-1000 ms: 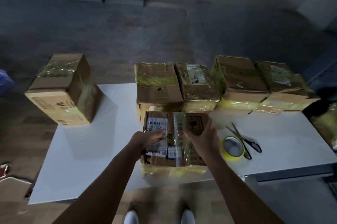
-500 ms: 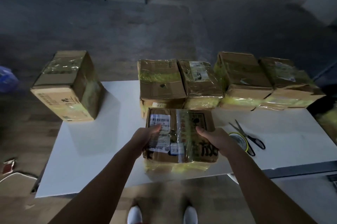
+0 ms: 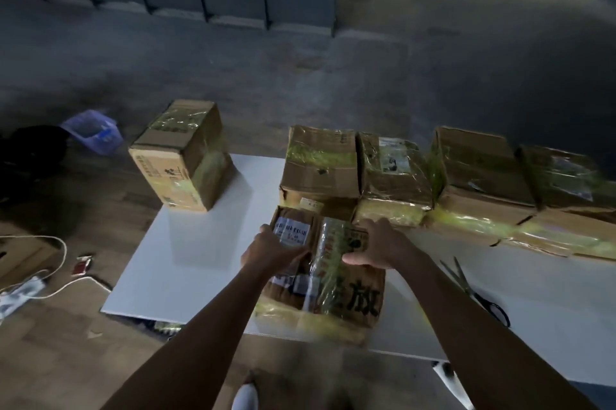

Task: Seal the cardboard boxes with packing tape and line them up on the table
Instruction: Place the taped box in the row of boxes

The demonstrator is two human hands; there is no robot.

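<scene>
A taped cardboard box (image 3: 336, 296) with a barcode label and black characters sits at the near edge of the white table (image 3: 200, 259). My left hand (image 3: 275, 251) grips its far left corner, fingers beside the label. My right hand (image 3: 376, 244) holds its far right part, fingers over the far edge and thumb on top. Behind it, several boxes wrapped in yellowish tape stand side by side: the leftmost box (image 3: 320, 164), a second box (image 3: 395, 172), a third box (image 3: 480, 169) and the rightmost box (image 3: 566, 182). A lone taped box (image 3: 185, 156) stands on the table's far left corner.
Black-handled scissors (image 3: 475, 291) lie on the table to the right of my right forearm. On the floor to the left are a blue basket (image 3: 91, 132), a white power strip with cable (image 3: 23, 293) and small scraps. My shoes show below the table edge.
Both hands have slid from the near box's sides up toward its far corners. My view has swung left, and the tape roll is no longer in sight.
</scene>
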